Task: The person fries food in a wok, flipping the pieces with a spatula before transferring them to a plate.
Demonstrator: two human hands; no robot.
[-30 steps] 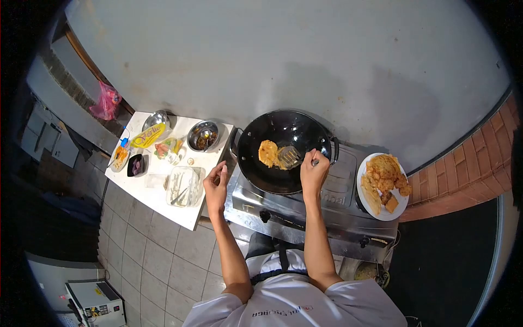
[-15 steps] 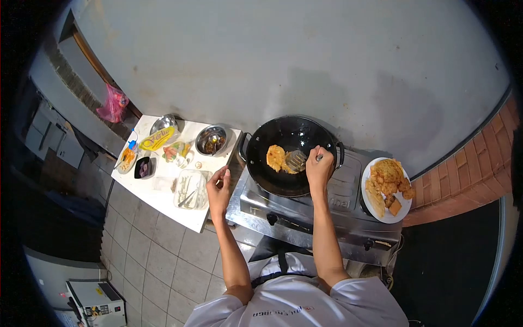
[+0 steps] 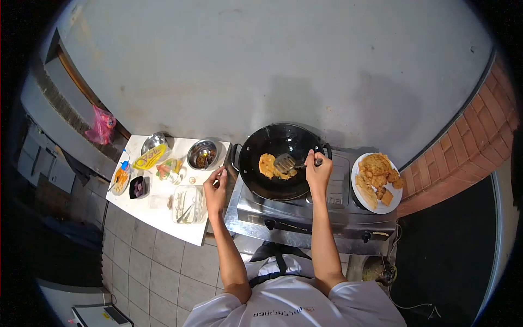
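My right hand [image 3: 319, 173] is closed around the handle of a slotted metal spatula [image 3: 284, 163]. Its blade rests over the fritters in a black wok [image 3: 263, 188] on the stove. One golden fritter [image 3: 267, 165] lies left of the blade, and another piece [image 3: 287, 174] shows just below it. My left hand [image 3: 214, 192] hovers between the wok's left handle [image 3: 235, 158] and the white table, fingers loosely bent and apart, holding nothing. Nearest to it on the table is a clear rectangular container [image 3: 189, 206] with pale batter and cutlery inside.
Right of the wok, a white oval plate [image 3: 388, 207] carries fried food on the steel stove [image 3: 321, 220]. The white table [image 3: 155, 218] holds a metal bowl [image 3: 202, 155], a dark bowl [image 3: 139, 187], a yellow packet [image 3: 150, 157] and chopped vegetables. A brick edge [image 3: 457, 158] borders the right side.
The spatula blade has moved left and up, from the fritters' right side to over their middle. My left hand keeps about the same pose. The camera view has shifted slightly.
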